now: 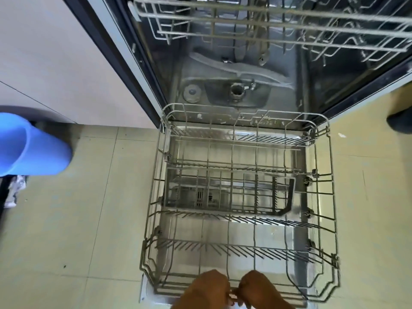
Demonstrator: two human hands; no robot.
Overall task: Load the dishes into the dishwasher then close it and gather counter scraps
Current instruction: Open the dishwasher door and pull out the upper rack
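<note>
The dishwasher (223,92) stands open with its door (298,219) folded down flat. The grey wire lower rack (156,197) is pulled out over the door and holds no dishes. A wire cutlery basket (223,195) sits in its middle. My left hand (207,291) and my right hand (258,288) sit side by side at the bottom, both gripping the rack's front rail. The upper rack (267,21) shows at the top, partly drawn out and bare. No dishes are in view.
A blue plastic bin (33,148) stands on the tiled floor (89,219) at the left, by white cabinet fronts (55,59). A dark shape (399,121) sits at the right edge. A small scrap (342,135) lies on the floor right of the rack.
</note>
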